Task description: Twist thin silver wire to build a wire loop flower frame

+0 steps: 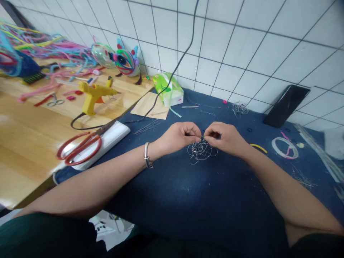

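Note:
A small openwork piece of looped thin silver wire (202, 150) hangs just under my fingertips, over the dark blue table surface. My left hand (182, 136) is closed in a pinch at its top edge, thumb against forefinger. From the other side my right hand (225, 138) pinches the same top edge, its fingertips nearly touching the left ones. The exact bit of wire between the fingers is too small to make out. A silver bangle (146, 155) circles my left wrist.
To the left are large red-handled scissors (80, 147) on a white box (107, 143) and a yellow glue gun (94, 95). A black cable (185, 53) crosses in front of the tissue pack (168, 87). A phone (287, 105) leans on the wall; a white ring (285, 148) lies right.

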{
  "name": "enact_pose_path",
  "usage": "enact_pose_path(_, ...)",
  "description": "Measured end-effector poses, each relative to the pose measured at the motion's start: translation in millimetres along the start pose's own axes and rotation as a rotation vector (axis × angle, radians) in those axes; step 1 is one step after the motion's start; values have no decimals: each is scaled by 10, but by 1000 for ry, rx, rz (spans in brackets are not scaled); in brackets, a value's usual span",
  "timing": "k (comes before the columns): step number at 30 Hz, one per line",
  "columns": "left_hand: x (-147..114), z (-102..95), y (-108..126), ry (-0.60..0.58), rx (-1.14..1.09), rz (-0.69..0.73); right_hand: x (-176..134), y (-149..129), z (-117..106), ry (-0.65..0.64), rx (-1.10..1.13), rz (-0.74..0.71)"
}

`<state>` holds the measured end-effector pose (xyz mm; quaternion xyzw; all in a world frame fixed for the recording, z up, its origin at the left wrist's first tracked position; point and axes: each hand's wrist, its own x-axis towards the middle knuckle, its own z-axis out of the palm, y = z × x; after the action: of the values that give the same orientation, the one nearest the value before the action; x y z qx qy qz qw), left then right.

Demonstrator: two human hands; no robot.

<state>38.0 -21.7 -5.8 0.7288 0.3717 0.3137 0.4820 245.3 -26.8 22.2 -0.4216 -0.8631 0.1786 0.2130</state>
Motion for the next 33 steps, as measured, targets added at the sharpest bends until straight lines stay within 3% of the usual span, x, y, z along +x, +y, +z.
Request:
enact_pose_path(4, -5, -47, -22, 48, 88, 28, -9, 9, -50, 43, 7, -23)
enact_pose_path(14, -68, -51, 20, 6, 187, 168, -63, -21, -98, 1, -15, 24)
enact_pose_path(20, -85, -29, 62, -4, 298, 263, -85, -50, -130, -2, -98, -91)
enact_pose_path(27, -92, 8, 49, 75, 215, 124, -87, -160, -189, -56, 189, -16)
enact_pose_path(33, -92, 70, 26, 103, -55, 5, -87, -238, -130, -81, 174, 63)
